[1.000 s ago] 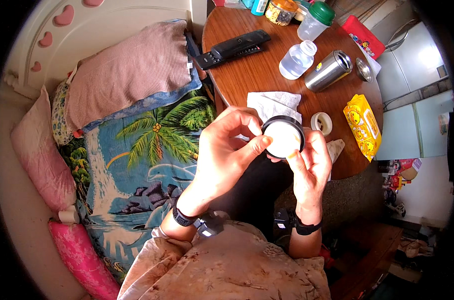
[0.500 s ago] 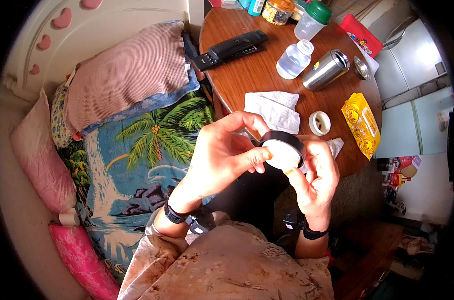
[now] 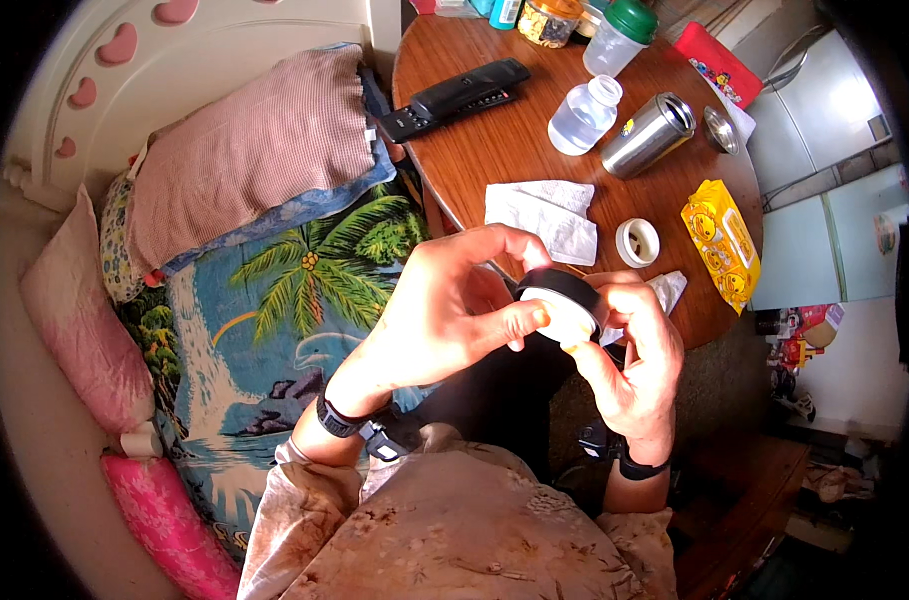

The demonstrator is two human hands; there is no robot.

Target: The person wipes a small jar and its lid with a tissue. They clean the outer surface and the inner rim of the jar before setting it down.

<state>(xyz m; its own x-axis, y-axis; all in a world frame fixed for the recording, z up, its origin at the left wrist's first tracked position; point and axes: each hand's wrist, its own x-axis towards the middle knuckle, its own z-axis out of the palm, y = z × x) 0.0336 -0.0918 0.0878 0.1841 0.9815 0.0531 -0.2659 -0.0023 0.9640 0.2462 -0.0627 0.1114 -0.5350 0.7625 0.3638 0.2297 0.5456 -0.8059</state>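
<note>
Both my hands hold a round lid-like piece (image 3: 565, 318) with a black rim and a pale, brightly lit face, tilted toward me. My left hand (image 3: 425, 305) pinches its left side, thumb on the pale face and forefinger over the rim. From the other side my right hand (image 3: 635, 350) grips it, thumb at the lower edge and curled fingers behind. Just beyond the hands a folded white tissue (image 3: 540, 218) and a small white round cap (image 3: 638, 243) lie on the wooden table (image 3: 455, 165). Behind my right fingers a crumpled tissue (image 3: 668, 290) partly shows.
On the table stand an open clear bottle (image 3: 583, 120), a steel flask (image 3: 647, 137), a green-lidded shaker (image 3: 620, 40) and a jar (image 3: 550, 22). A yellow wipes pack (image 3: 722, 245) lies right, remote controls (image 3: 465, 95) left. A bed with a printed sheet (image 3: 275, 330) fills the left.
The lid-like piece has tipped slightly, so more of its black rim faces up. My right hand has shifted a little right and down; both hands keep their hold.
</note>
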